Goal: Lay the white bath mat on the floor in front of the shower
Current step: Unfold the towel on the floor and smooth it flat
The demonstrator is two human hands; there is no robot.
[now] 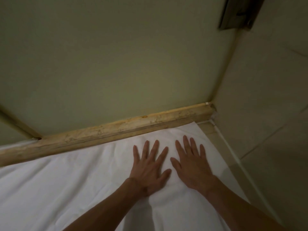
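Both hands flat, palm down, side by side: left hand (149, 167) and right hand (193, 165), fingers straight and spread. They grip nothing, just press on the white bath mat (66, 189). Thumbs close, apparently not touching. Mat is down on the floor and spread out, its far long edge running along the worn stone shower curb (116, 129); touching it or just beside it, can't tell which. Right end of the mat stops short of the tiled side wall (266, 114), with a strip of bare floor tile (206, 129) showing between. Left end and near edge run out of view. Beyond the curb is a pale green panel (116, 55), probably the shower screen. Dark metal fitting (238, 12) top right, too blurred to name. My read: placement is basically done, this is the smoothing pass. Soft creases show around and left of the hands. Risks: a forward push with both palms would ram the far edge into the curb and buckle it or ride it up over. A sideways push from one spot could drag the whole mat on smooth tile instead of flattening it, skewing it off the curb line. Both hands sit at the right end, so nothing holds the left part down; a hard stroke could bunch it there.
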